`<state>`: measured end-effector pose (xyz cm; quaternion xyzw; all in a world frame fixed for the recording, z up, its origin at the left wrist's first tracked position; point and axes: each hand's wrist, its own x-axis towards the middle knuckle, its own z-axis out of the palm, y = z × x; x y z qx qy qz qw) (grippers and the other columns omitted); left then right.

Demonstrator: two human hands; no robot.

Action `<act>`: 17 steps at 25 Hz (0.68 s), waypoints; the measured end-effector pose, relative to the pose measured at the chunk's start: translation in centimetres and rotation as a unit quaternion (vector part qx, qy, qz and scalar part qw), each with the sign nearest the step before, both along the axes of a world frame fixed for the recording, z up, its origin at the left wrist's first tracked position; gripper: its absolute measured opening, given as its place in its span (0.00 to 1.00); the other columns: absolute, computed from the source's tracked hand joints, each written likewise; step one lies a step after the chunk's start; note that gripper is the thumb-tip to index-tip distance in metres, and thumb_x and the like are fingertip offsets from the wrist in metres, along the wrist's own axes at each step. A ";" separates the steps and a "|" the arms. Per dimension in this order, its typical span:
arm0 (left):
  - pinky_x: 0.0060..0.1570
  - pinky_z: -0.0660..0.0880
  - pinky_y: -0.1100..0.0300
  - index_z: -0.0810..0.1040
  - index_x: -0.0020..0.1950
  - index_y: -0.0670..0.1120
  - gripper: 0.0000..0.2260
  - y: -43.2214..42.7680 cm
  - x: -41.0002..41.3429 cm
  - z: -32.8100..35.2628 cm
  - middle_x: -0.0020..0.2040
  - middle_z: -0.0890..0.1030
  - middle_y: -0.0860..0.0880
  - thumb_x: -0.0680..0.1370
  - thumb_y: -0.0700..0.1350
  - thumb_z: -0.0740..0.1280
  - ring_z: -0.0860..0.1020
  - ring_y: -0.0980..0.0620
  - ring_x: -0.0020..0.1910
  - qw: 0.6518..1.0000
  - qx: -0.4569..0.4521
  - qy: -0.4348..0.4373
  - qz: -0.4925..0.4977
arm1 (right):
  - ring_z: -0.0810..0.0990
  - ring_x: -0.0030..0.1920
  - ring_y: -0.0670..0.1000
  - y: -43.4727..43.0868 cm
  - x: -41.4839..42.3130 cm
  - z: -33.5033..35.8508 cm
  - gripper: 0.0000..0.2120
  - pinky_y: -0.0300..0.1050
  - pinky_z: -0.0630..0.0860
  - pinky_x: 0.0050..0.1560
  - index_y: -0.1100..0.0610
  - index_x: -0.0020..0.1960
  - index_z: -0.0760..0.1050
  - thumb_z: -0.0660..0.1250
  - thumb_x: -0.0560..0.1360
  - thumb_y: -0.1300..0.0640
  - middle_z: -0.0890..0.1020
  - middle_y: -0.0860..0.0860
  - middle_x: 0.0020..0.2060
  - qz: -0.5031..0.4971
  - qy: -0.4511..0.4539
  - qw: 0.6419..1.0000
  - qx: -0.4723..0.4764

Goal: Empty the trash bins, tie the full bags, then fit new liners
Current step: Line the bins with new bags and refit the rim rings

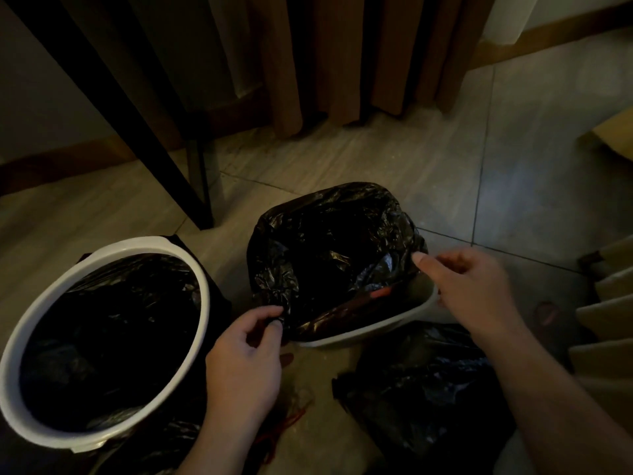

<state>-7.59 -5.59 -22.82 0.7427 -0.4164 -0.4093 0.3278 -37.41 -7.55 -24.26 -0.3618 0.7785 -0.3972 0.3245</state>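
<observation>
Two white bins stand on the tiled floor. The left bin is round, with a black liner tucked under its white rim ring. The centre bin carries a black liner stretched over its far rim, while its near rim is bare. My left hand pinches that liner's near left edge. My right hand holds the liner's right edge, thumb on the plastic. A full black bag lies on the floor at the lower right, below my right forearm.
A black table leg stands behind the bins at the left. Brown curtains hang at the back. Pale steps or boards lie at the right edge. Red string and clear plastic lie on the floor between my arms.
</observation>
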 end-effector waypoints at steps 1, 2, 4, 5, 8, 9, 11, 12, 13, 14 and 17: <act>0.37 0.77 0.64 0.85 0.49 0.65 0.08 0.1 -0.1 -0.1 0.43 0.85 0.66 0.80 0.49 0.73 0.82 0.66 0.40 1.000 -0.004 -0.004 0.003 | 0.82 0.35 0.47 0.1 0.3 0.2 0.21 0.50 0.80 0.35 0.47 0.40 0.81 0.73 0.69 0.29 0.82 0.46 0.32 0.003 0.055 0.998 0.000; 0.38 0.77 0.61 0.84 0.48 0.65 0.07 0.4 -0.3 -0.2 0.42 0.84 0.67 0.79 0.51 0.75 0.82 0.65 0.40 1.000 -0.007 -0.002 0.008 | 0.79 0.30 0.45 0.1 0.7 0.5 0.26 0.45 0.75 0.31 0.50 0.35 0.78 0.71 0.70 0.27 0.79 0.45 0.29 0.015 0.110 0.994 -0.005; 0.41 0.80 0.55 0.82 0.49 0.67 0.10 0.8 -0.7 -0.5 0.41 0.85 0.63 0.76 0.51 0.77 0.83 0.60 0.39 0.999 -0.014 0.006 0.029 | 0.75 0.25 0.44 -0.1 1.6 1.3 0.29 0.41 0.68 0.25 0.53 0.28 0.74 0.70 0.73 0.30 0.75 0.44 0.23 0.050 0.156 0.986 -0.011; 0.42 0.82 0.51 0.81 0.49 0.66 0.11 0.9 -0.9 -0.7 0.40 0.85 0.60 0.75 0.51 0.78 0.84 0.56 0.40 0.999 -0.017 0.014 0.042 | 0.74 0.23 0.44 -0.5 1.9 1.6 0.30 0.41 0.68 0.24 0.54 0.27 0.72 0.71 0.74 0.32 0.73 0.45 0.21 0.064 0.157 0.986 0.002; 0.46 0.85 0.39 0.83 0.46 0.61 0.09 0.9 -0.9 -1.4 0.41 0.86 0.52 0.75 0.46 0.79 0.86 0.45 0.45 0.992 0.000 0.091 0.086 | 0.71 0.22 0.46 -1.6 1.8 2.1 0.23 0.42 0.69 0.28 0.57 0.29 0.74 0.73 0.76 0.45 0.70 0.46 0.19 0.083 0.148 0.984 0.056; 0.45 0.86 0.39 0.84 0.45 0.60 0.10 0.9 -0.9 -1.6 0.42 0.86 0.49 0.75 0.44 0.79 0.86 0.43 0.45 0.988 0.010 0.118 0.097 | 0.73 0.24 0.48 -1.6 1.6 2.1 0.20 0.43 0.70 0.29 0.57 0.30 0.76 0.73 0.76 0.48 0.71 0.46 0.20 0.083 0.143 0.985 0.059; 0.38 0.86 0.46 0.85 0.45 0.56 0.09 1.0 -0.7 -1.7 0.44 0.86 0.46 0.76 0.41 0.78 0.87 0.44 0.44 0.978 0.026 0.169 0.121 | 0.77 0.27 0.49 -1.1 1.2 1.9 0.16 0.45 0.73 0.31 0.56 0.33 0.80 0.74 0.76 0.50 0.77 0.47 0.22 0.069 0.105 0.991 0.052; 0.35 0.85 0.50 0.85 0.46 0.53 0.09 1.2 -0.8 -1.7 0.45 0.86 0.44 0.77 0.39 0.77 0.87 0.45 0.43 0.970 0.030 0.198 0.136 | 0.80 0.30 0.50 -0.7 1.0 1.7 0.13 0.46 0.77 0.33 0.55 0.36 0.82 0.75 0.77 0.51 0.80 0.48 0.25 0.053 0.066 0.995 0.049; 0.34 0.84 0.52 0.84 0.47 0.51 0.09 1.2 -0.8 -1.6 0.45 0.86 0.42 0.77 0.37 0.76 0.87 0.46 0.42 0.963 0.031 0.224 0.147 | 0.83 0.33 0.51 -0.2 0.9 1.5 0.11 0.49 0.80 0.36 0.54 0.37 0.84 0.76 0.76 0.52 0.83 0.49 0.28 0.031 0.016 0.998 0.044; 0.34 0.83 0.54 0.84 0.50 0.48 0.08 1.4 -1.0 -1.5 0.45 0.85 0.42 0.77 0.35 0.75 0.87 0.47 0.40 0.957 0.030 0.245 0.155 | 0.85 0.35 0.53 0.3 0.8 1.3 0.08 0.51 0.83 0.39 0.54 0.39 0.86 0.77 0.76 0.54 0.85 0.50 0.31 0.006 -0.036 0.999 0.038; 0.36 0.83 0.57 0.82 0.54 0.44 0.10 1.6 -1.4 -1.5 0.46 0.83 0.42 0.77 0.31 0.73 0.86 0.49 0.40 0.943 0.022 0.283 0.176 | 0.88 0.38 0.55 1.2 0.4 0.8 0.06 0.49 0.85 0.40 0.57 0.38 0.87 0.79 0.74 0.60 0.88 0.54 0.36 -0.051 -0.157 0.986 0.012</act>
